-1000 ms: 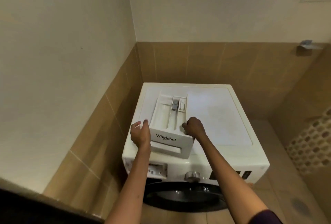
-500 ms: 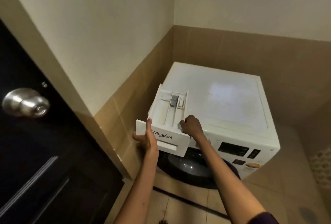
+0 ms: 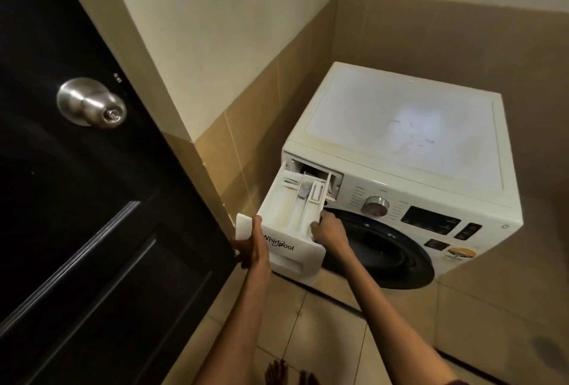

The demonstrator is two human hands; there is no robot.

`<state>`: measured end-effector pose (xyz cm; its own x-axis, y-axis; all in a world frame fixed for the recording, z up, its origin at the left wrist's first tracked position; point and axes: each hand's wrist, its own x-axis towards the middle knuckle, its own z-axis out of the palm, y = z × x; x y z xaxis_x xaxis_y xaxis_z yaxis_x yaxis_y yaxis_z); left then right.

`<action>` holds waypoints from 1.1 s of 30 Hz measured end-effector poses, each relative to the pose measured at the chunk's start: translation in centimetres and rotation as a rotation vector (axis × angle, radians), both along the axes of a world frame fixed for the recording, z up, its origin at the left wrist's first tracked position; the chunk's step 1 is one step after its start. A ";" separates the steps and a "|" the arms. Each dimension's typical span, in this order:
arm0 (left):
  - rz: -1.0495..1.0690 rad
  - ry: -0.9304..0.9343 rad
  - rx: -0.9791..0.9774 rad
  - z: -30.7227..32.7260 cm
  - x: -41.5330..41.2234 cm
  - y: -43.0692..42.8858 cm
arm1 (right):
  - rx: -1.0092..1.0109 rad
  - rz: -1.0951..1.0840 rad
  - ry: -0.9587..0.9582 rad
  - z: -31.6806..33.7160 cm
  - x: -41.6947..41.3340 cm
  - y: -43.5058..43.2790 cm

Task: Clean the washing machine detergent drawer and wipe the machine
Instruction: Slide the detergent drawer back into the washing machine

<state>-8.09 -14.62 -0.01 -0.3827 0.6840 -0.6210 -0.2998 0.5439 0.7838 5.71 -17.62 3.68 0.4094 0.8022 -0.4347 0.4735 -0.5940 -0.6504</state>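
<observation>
The white detergent drawer (image 3: 286,218) with a Whirlpool label is held in the air in front of the washing machine (image 3: 400,125), its rear end at the open drawer slot (image 3: 314,170). My left hand (image 3: 251,249) grips the drawer's front panel at its left end. My right hand (image 3: 328,232) grips the drawer's right side wall. The drawer's compartments face up and show yellowish stains. The machine's top is dusty and smeared.
A dark door (image 3: 77,199) with a round metal knob (image 3: 92,104) stands close on the left. Tiled walls enclose the machine in a corner. The machine's round door (image 3: 385,252) and dial (image 3: 375,206) face me. My feet (image 3: 289,374) stand on the tiled floor.
The drawer has come down from the machine's top to the front, level with the slot. Both hands kept hold of it. My view swung left and lower, showing the door.
</observation>
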 end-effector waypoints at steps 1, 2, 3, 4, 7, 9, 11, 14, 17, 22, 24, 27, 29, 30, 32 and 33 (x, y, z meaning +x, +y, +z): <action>-0.021 -0.008 -0.012 -0.8 -0.1 0.1 | -0.007 -0.011 0.009 -0.4 0.0 -0.1; -0.035 -0.003 -0.023 -1.4 -0.2 0.2 | -0.016 -0.017 0.015 -0.7 -0.1 -0.2; -0.052 -0.001 -0.030 -2.3 -0.3 0.5 | -0.027 -0.021 0.019 -1.0 -0.1 -0.2; -0.065 0.008 -0.037 -3.0 -0.4 0.8 | -0.037 -0.026 0.023 -1.3 -0.1 -0.3; -0.139 0.009 -0.062 -4.4 -0.3 1.6 | -0.046 -0.050 0.025 -2.0 0.3 -0.1; -0.166 0.013 -0.054 -5.5 -0.3 2.3 | -0.036 -0.065 0.026 -2.4 0.5 0.2; -0.177 0.021 -0.063 -7.4 -0.6 3.3 | -0.028 -0.071 0.038 -2.8 0.4 0.6; -0.181 0.027 -0.099 -11.0 -1.2 4.8 | -0.020 -0.077 0.038 -3.4 -0.1 1.0; -0.190 0.041 -0.108 -11.5 -1.6 5.2 | -0.029 -0.078 0.031 -3.7 -0.5 1.6; -0.291 0.067 -0.128 -13.0 -1.5 6.5 | -0.022 -0.088 0.015 -3.8 -0.2 2.4; -0.284 0.083 -0.140 -13.1 -1.4 6.9 | -0.018 -0.095 0.027 -3.8 -0.1 2.6; -0.265 0.061 -0.155 -12.2 -1.9 7.2 | -0.023 -0.112 0.022 -3.9 -0.4 2.8; -0.259 0.052 -0.133 -9.7 -2.0 6.6 | -0.016 -0.116 0.021 -4.1 -0.8 3.0; -0.250 0.040 -0.107 -8.1 -1.8 6.3 | -0.007 -0.120 0.022 -4.3 -1.0 3.0; -0.223 0.019 -0.068 -6.8 -1.6 6.0 | 0.020 -0.136 0.017 -4.5 -1.2 3.2; -0.216 0.008 -0.074 -6.7 -1.5 6.0 | 0.032 -0.142 0.013 -4.5 -1.2 3.2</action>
<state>-9.63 -8.63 -6.70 -0.2369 0.7034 -0.6701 -0.1638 0.6510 0.7412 4.46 -14.41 -0.79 0.5140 0.7502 -0.4160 0.3775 -0.6333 -0.6756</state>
